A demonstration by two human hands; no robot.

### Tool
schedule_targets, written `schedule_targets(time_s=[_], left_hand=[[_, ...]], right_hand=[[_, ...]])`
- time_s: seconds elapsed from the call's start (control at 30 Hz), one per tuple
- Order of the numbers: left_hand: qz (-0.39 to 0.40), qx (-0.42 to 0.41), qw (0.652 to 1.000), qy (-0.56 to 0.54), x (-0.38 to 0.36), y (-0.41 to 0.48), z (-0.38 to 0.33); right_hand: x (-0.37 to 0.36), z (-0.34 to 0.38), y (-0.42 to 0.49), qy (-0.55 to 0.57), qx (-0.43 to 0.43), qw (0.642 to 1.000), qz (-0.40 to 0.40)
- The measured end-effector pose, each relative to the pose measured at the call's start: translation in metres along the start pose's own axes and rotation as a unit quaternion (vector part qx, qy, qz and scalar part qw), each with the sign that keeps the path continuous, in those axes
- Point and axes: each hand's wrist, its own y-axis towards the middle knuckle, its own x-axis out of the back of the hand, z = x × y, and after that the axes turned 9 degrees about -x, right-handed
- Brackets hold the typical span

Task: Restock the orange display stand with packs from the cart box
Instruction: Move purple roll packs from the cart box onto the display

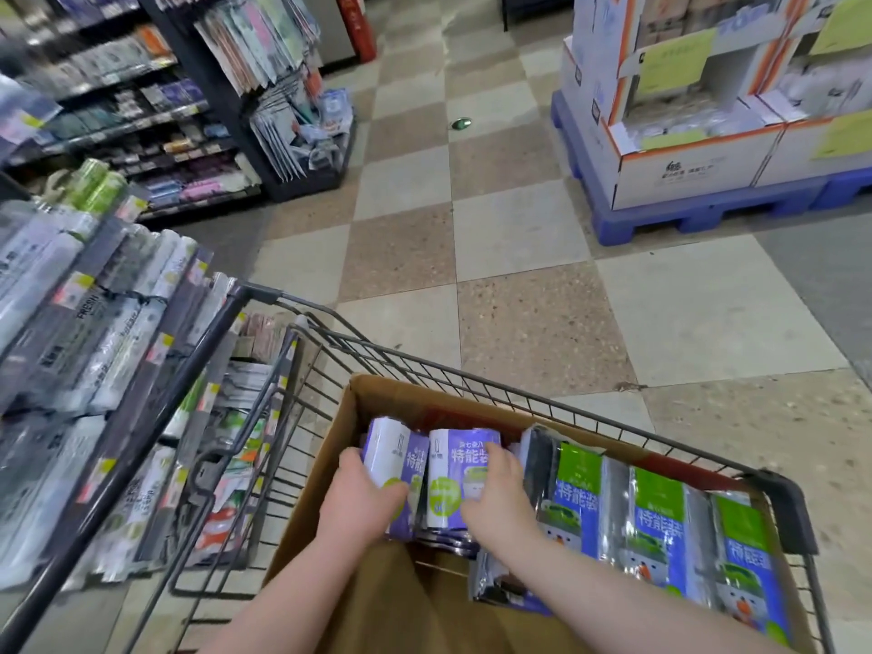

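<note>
A brown cardboard box (325,460) sits inside a wire shopping cart (542,398). At its far end lie purple-and-white packs (453,464); along its right side stand several blue-and-green packs (656,526). My left hand (363,488) grips the left purple pack (394,446) from its left side. My right hand (500,493) grips the neighbouring purple pack, fingers over its right edge. The orange-trimmed display stand (698,139) stands on a blue pallet (708,214) at the far right.
A store shelf (94,346) full of rolled packs lines the left, close to the cart. Another dark shelf rack (292,134) stands further back. A red fire extinguisher (356,26) is at the top. Checkered floor tiles (495,257) stretch between cart and stand.
</note>
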Motion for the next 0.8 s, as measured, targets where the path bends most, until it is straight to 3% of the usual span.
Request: schedule_targets(time_s=[0.1, 0.3, 0.6, 0.8], left_hand=[[0.004, 0.014, 1.0, -0.012, 0.003, -0.004, 0.007], [0.0, 0.012, 0.998, -0.059, 0.003, -0.005, 0.007], [0.02, -0.014, 0.991, -0.129, 0.005, -0.023, 0.001], [0.078, -0.075, 0.973, -0.202, 0.006, -0.057, -0.007]], right_hand=[[0.001, 0.005, 0.012, 0.064, -0.065, 0.996, -0.006], [0.001, 0.015, 0.02, 0.028, -0.123, 0.992, 0.012], [0.033, -0.001, -0.008, 0.193, -0.104, 0.975, -0.023], [0.051, -0.034, -0.069, 0.268, -0.1, 0.952, -0.109]])
